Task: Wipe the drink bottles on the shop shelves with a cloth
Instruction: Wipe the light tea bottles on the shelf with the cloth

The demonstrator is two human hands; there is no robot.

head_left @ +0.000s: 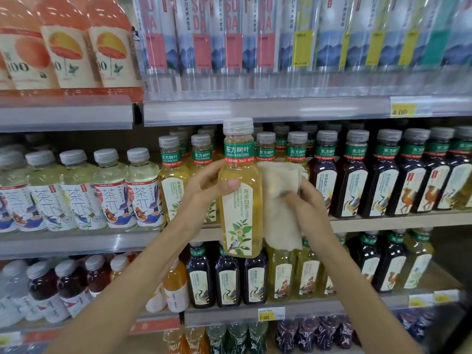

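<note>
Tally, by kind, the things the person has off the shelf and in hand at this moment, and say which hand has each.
Bottle: 1, the yellow tea bottle, gripped by the left hand.
Cloth: 1, the cream cloth, held by the right hand at the bottle's right side.
Total: 2.

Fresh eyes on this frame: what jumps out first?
The pale yellow tea bottle, held up mid-frame in front of the middle shelf by the left hand. The right hand holds a cream cloth at the bottle's right side. Behind are packed rows: orange bottles top left, dark bottles at right.
</note>
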